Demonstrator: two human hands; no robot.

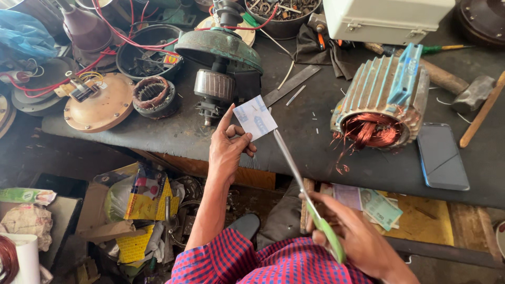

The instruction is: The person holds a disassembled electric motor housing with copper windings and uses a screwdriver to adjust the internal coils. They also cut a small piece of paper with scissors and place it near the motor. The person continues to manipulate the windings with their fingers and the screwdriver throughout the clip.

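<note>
The left hand (227,150), raised on a bent wrist, has its fingers clamped on the lower corner of a small white card (254,117), which sits in the air above the dark counter (310,152) edge. To cut cleanly, I would keep the card taut and flat to the blades. The right hand (353,237), low near the lap, has its fingers closed around the green handles of long scissors (301,181), whose tips meet the card.
</note>
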